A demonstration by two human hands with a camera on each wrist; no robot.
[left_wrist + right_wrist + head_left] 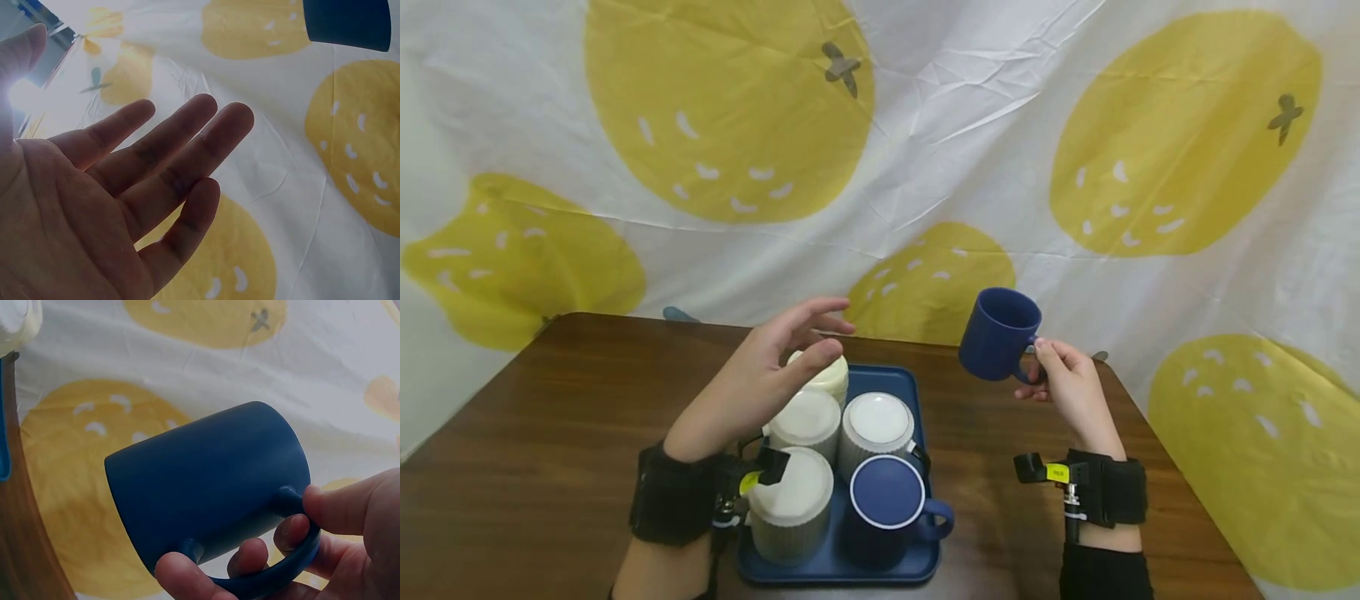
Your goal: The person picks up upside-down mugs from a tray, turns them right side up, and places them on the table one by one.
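My right hand [1060,371] grips a dark blue mug [997,334] by its handle and holds it upright in the air to the right of a blue tray [917,392]; in the right wrist view the fingers [250,559] curl through the handle of the blue mug [206,481]. My left hand [775,358] hovers open above the tray, its fingers [175,150] spread and holding nothing. Beneath it stand upside-down cups: three pale ones [808,421] and a white one [877,429]. Another dark blue mug [887,504] stands upside down at the tray's front right.
The tray rests on a dark wooden table [550,450]. A white cloth with big yellow fruit prints [925,167] hangs behind the table. Bare wood lies to the left and right of the tray.
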